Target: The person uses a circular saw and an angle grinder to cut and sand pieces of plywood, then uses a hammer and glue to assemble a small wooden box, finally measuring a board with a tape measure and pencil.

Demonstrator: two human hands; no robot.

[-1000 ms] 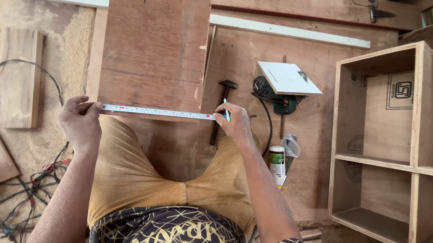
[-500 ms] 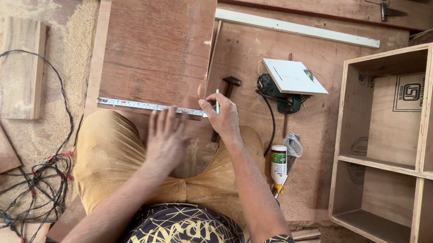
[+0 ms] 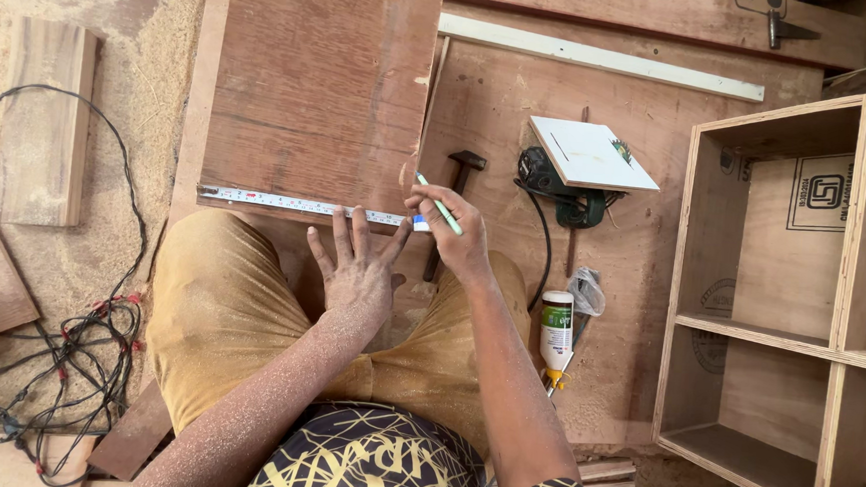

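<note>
Sawdust (image 3: 113,73) covers the floor at the left of the frame. An open wooden shelf unit (image 3: 855,299) stands at the right, in even light.

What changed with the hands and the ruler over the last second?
The left hand let go of the ruler's left end and moved right, now flat with its fingertips at the ruler, close to the right hand. The right hand keeps the green pencil at the ruler's right end. Board unmoved.

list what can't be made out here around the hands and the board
Head view only:
- Pencil tip: hidden behind the right hand.
- Tape measure markings: too small.
- Board far end: cut off by the top edge.
- Hammer handle: partly behind the right hand.
- Left hand palm: faces down.
</note>
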